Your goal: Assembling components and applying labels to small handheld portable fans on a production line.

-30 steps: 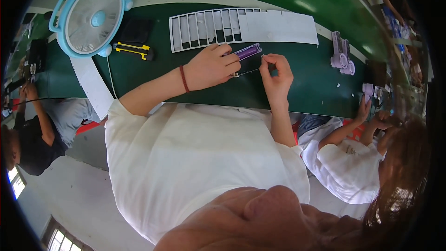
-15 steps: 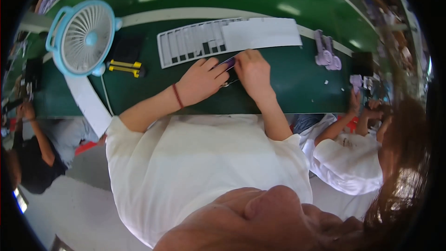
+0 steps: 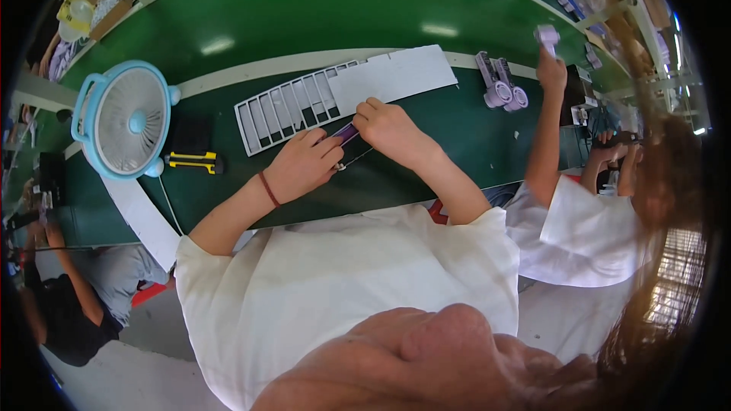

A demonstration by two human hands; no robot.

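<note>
Between the two hands, over the dark green bench (image 3: 472, 156): one slim purple piece (image 3: 346, 135), slanting up to the right, largely covered by fingers. Left hand (image 3: 303, 164): fingers closed around its lower end; a thin dark strand (image 3: 359, 157) runs from beneath these fingers toward the right wrist. Right hand (image 3: 387, 131): fingers drawn together at the upper end; what they pinch, if anything, is hidden. Just beyond both hands: one white slotted frame (image 3: 242, 129), partly overlaid by a white sheet (image 3: 396, 74). Left of the left hand: a yellow-and-black tool (image 3: 196, 161), then a light-blue fan (image 3: 137, 122). Well right of the right hand: two pale purple parts (image 3: 499, 94). Handling note, by judgement: a firm left hold should prevent twisting; light right fingertips suit so slim a piece; the strand is best slack, lest it snag.
</note>
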